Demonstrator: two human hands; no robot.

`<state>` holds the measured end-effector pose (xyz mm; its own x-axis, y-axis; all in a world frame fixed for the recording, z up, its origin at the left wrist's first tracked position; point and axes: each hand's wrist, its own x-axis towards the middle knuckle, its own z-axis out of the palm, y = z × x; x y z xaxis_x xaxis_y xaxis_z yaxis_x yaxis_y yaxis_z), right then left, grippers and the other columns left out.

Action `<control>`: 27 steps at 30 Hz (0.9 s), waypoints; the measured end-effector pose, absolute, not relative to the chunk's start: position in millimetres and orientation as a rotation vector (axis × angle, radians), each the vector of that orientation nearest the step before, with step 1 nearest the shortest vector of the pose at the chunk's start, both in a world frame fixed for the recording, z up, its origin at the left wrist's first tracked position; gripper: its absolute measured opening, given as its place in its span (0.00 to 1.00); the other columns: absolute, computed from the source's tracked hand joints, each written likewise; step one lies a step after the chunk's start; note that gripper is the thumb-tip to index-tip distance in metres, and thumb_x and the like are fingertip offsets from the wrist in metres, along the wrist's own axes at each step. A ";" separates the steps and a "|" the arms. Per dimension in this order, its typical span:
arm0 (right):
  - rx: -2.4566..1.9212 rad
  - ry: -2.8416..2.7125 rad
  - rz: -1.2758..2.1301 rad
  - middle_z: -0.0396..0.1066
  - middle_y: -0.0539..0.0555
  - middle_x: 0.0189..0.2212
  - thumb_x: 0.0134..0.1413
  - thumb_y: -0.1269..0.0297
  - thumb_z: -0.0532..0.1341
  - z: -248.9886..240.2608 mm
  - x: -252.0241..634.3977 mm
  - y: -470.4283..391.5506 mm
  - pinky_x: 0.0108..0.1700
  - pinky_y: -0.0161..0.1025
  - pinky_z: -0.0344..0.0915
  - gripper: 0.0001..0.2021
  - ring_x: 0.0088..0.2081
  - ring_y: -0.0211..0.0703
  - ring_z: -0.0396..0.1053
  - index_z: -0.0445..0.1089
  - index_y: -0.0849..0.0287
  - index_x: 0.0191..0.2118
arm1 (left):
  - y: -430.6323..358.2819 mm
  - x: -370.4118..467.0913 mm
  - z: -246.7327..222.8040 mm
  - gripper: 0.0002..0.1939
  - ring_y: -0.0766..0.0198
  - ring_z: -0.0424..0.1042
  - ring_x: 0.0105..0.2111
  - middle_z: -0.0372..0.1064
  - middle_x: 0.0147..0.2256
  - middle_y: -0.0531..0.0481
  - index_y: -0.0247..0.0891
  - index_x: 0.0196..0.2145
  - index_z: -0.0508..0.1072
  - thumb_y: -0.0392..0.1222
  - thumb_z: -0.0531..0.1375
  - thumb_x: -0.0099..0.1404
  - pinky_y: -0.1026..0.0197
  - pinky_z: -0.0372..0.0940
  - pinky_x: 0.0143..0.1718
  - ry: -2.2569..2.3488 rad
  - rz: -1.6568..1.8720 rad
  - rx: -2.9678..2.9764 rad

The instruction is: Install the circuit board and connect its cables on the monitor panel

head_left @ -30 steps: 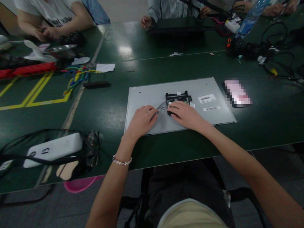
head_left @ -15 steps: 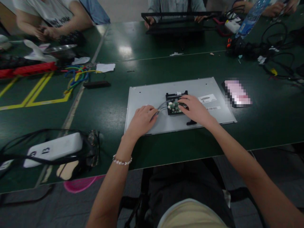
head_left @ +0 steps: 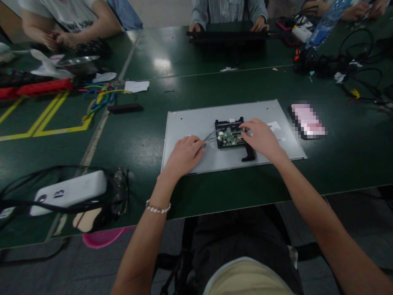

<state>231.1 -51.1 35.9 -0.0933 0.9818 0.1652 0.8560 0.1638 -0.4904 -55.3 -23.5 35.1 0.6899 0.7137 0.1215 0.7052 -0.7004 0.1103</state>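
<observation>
A flat silver panel (head_left: 190,119) lies on the green table. Near its middle sits a black plastic bracket (head_left: 218,124) that carries a green circuit board (head_left: 229,139). Thin grey cables (head_left: 210,136) run from the board's left end into my left hand (head_left: 186,153), whose thumb and fingers are closed on them. My right hand (head_left: 262,137) is at the board's right end, thumb and fingertips curled together over its edge. Whatever is between those fingertips is too small and partly hidden. Below them, a black arm of the bracket (head_left: 249,153) shows.
Right of the panel lies a pixelated phone (head_left: 308,121). At left are a white power strip (head_left: 73,190), coloured wires (head_left: 100,98) and a black bar (head_left: 125,108). Across the table a person holds a dark flat frame (head_left: 230,37); a bottle (head_left: 327,26) stands behind cables.
My right hand has slid right, from over the board to its right end, uncovering more of the board and bracket. My left hand stays put. Opposite, the person's dark frame has tipped flatter.
</observation>
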 end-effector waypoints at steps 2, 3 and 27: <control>-1.786 -1.983 0.362 0.69 0.61 0.45 0.60 0.63 0.54 37.0 231.5 -52.2 0.48 0.51 0.67 0.16 0.45 0.52 0.69 0.72 0.59 0.50 | -23.1 -55.1 34.9 0.14 0.53 0.66 0.47 0.68 0.46 0.43 0.40 0.49 0.70 0.41 0.50 0.70 0.52 0.61 0.47 1.192 0.241 2.830; -1.812 -1.979 0.361 0.69 0.61 0.45 0.61 0.62 0.54 37.5 231.5 -52.7 0.47 0.50 0.67 0.16 0.43 0.52 0.69 0.72 0.59 0.50 | -22.9 -55.1 34.7 0.14 0.53 0.66 0.46 0.68 0.46 0.43 0.40 0.49 0.70 0.41 0.50 0.70 0.52 0.61 0.47 1.192 0.239 2.828; -1.842 -2.050 0.422 0.74 0.60 0.44 0.61 0.67 0.50 40.4 240.7 -51.3 0.47 0.49 0.66 0.18 0.43 0.52 0.70 0.72 0.59 0.51 | -23.7 -55.6 34.7 0.14 0.53 0.66 0.46 0.68 0.46 0.42 0.39 0.50 0.70 0.41 0.50 0.70 0.51 0.62 0.47 1.180 0.256 2.832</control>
<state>240.7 -51.3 40.4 -0.0923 0.9939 0.0606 0.8890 0.1096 -0.4446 -55.6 -23.7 34.7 0.6926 0.7098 0.1288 0.6994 -0.7044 0.1210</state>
